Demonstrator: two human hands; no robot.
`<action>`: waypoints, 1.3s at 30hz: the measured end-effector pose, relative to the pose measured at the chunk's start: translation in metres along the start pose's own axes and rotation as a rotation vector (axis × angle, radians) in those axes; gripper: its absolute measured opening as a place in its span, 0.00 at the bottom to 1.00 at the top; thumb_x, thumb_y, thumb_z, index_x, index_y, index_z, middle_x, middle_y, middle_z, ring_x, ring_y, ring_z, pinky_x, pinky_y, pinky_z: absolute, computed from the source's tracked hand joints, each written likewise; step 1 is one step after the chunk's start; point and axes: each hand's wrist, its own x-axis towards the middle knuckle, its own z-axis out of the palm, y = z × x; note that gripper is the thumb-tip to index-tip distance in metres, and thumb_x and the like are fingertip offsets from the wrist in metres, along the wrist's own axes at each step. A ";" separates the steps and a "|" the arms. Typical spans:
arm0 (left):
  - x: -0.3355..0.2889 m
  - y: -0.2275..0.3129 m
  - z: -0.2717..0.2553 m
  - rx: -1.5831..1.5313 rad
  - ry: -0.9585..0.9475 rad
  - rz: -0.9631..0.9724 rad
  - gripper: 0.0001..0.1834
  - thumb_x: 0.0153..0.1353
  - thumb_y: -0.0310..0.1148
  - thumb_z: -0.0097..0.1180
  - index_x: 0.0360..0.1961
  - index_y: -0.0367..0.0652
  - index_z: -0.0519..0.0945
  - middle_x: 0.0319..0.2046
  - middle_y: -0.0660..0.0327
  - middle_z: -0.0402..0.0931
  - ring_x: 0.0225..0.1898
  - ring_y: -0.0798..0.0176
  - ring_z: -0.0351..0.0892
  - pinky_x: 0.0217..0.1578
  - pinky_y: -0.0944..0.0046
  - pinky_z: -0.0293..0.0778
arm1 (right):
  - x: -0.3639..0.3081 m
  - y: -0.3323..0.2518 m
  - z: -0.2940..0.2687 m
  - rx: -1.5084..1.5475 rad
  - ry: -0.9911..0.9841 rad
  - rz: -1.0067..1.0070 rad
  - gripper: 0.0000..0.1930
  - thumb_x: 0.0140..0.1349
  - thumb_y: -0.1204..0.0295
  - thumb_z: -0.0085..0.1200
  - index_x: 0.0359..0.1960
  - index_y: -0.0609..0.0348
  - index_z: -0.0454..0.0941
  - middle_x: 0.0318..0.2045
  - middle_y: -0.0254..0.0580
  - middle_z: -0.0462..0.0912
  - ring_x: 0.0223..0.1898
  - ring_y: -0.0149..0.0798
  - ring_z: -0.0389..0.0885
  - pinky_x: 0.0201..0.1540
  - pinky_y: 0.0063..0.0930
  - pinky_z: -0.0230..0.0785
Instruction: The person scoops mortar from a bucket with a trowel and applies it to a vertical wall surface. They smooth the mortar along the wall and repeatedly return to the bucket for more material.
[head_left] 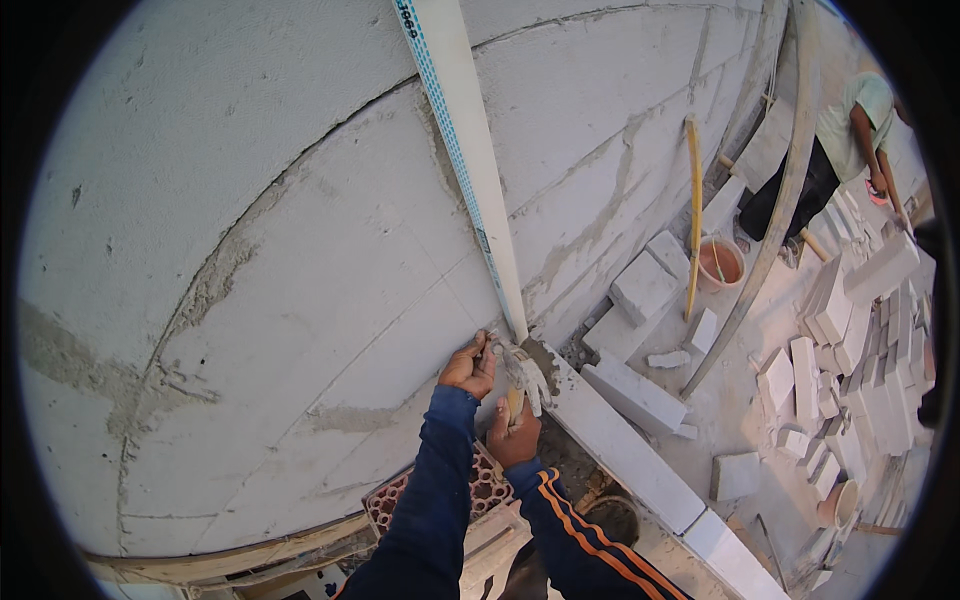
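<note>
A white plastic pipe (470,130) with a blue printed stripe runs down the pale block wall (330,260) to the end of a low row of blocks (625,440). Beside the pipe's foot, my left hand (470,367) is closed in a pinch against the wall; what it holds, if anything, is hidden. Just below, my right hand (515,433) grips the yellowish handle of a mortar-caked tool (525,375). Its pale, lumpy head lies near the pipe's lower end; its exact kind is unclear. Wet grey mortar (541,355) coats the row's end.
A reddish crate with round holes (385,500) stands under my forearms. To the right are loose white blocks (640,290), a bucket (720,262), a yellow pole (694,215) and a long curved wooden pole (790,200). Farther right, a person (850,130) bends beside stacked blocks (880,350).
</note>
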 end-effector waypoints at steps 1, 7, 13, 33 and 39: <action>0.001 -0.001 -0.001 0.010 -0.069 0.016 0.07 0.63 0.25 0.56 0.42 0.42 0.81 0.41 0.66 0.82 0.42 0.70 0.80 0.40 0.74 0.77 | -0.001 -0.001 -0.001 0.036 0.034 -0.052 0.14 0.67 0.67 0.49 0.41 0.69 0.76 0.19 0.47 0.78 0.19 0.43 0.79 0.24 0.32 0.67; 0.003 -0.011 -0.014 0.007 -0.150 0.044 0.05 0.61 0.28 0.61 0.38 0.43 0.81 0.32 0.64 0.81 0.35 0.69 0.79 0.33 0.73 0.76 | -0.013 -0.009 -0.016 0.109 0.180 -0.182 0.12 0.63 0.68 0.53 0.36 0.70 0.78 0.18 0.53 0.79 0.20 0.52 0.81 0.23 0.37 0.71; 0.001 -0.011 -0.011 0.094 -0.099 -0.017 0.06 0.61 0.35 0.63 0.37 0.48 0.81 0.23 0.71 0.74 0.22 0.75 0.68 0.25 0.73 0.67 | -0.003 -0.001 -0.005 0.088 0.046 -0.009 0.12 0.63 0.68 0.52 0.32 0.68 0.79 0.17 0.49 0.80 0.18 0.54 0.79 0.24 0.39 0.71; 0.006 -0.016 -0.011 0.167 -0.072 0.040 0.08 0.58 0.43 0.65 0.35 0.56 0.82 0.13 0.77 0.63 0.17 0.77 0.61 0.24 0.73 0.64 | -0.006 0.014 -0.005 0.067 0.027 -0.001 0.15 0.62 0.66 0.55 0.31 0.72 0.78 0.17 0.59 0.77 0.19 0.59 0.79 0.25 0.42 0.72; 0.017 -0.018 -0.022 0.191 -0.151 0.048 0.11 0.59 0.46 0.64 0.38 0.55 0.81 0.14 0.75 0.61 0.18 0.75 0.61 0.24 0.71 0.63 | -0.004 0.018 -0.009 0.104 0.001 -0.004 0.18 0.61 0.64 0.55 0.37 0.74 0.75 0.19 0.63 0.78 0.22 0.61 0.80 0.27 0.45 0.72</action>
